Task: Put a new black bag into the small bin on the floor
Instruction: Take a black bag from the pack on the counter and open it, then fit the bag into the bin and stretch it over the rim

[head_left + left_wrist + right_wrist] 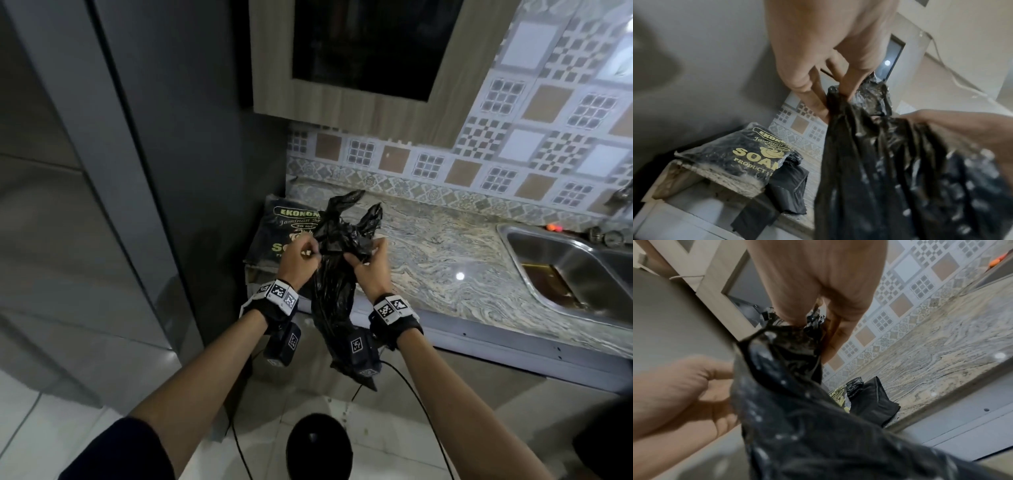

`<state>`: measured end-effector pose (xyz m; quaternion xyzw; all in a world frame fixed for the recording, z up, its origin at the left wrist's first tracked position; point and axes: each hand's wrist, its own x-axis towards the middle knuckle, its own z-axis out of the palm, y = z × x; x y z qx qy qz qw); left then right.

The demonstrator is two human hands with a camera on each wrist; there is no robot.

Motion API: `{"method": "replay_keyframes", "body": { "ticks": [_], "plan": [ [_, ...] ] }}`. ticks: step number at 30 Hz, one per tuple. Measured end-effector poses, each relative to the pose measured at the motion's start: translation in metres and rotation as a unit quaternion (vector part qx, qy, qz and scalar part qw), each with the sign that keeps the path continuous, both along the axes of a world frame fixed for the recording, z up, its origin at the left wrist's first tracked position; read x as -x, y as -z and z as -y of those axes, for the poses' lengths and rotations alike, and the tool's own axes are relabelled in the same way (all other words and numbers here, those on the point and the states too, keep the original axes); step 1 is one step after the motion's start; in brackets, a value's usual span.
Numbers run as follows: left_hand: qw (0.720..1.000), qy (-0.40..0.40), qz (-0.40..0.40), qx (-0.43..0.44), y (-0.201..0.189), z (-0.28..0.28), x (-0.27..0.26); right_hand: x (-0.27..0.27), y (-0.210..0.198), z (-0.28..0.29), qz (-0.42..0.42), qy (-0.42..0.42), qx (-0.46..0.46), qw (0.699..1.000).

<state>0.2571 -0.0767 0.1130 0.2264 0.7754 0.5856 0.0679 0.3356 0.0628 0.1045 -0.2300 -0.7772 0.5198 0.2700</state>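
I hold a crumpled black plastic bag upright in the air just in front of the counter edge, its tail hanging down between my wrists. My left hand pinches the bag's upper left edge, and my right hand grips the bunched top on the right. In the left wrist view my fingers clamp the bag. In the right wrist view the thumb and fingers hold the bag near its mouth. A dark round shape, apparently the bin, sits on the floor below.
A printed pack of black bags lies on the left end of the marble counter, with folded bags spilling out. A steel sink is at the right. A tall grey cabinet stands left; a wall cupboard hangs above.
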Motion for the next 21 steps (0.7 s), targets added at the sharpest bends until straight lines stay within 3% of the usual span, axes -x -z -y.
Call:
{"method": "replay_keyframes", "body": {
  "ticks": [5, 12, 16, 21],
  "plan": [
    [0.993, 0.102, 0.049, 0.04, -0.003, 0.012, -0.018, -0.018, -0.003, 0.021, -0.007, -0.035, -0.047, 0.998],
    [0.985, 0.114, 0.106, 0.072, -0.008, 0.026, -0.029, -0.044, -0.008, 0.015, 0.073, -0.104, -0.043, 0.991],
    [0.986, 0.115, 0.099, 0.063, 0.001, 0.025, -0.029, -0.052, -0.008, 0.008, 0.08, -0.123, -0.023, 0.989],
    [0.99, 0.095, 0.084, 0.064, 0.015, 0.009, -0.038, -0.065, 0.003, -0.005, 0.104, -0.129, -0.103, 0.981]
  ]
}}
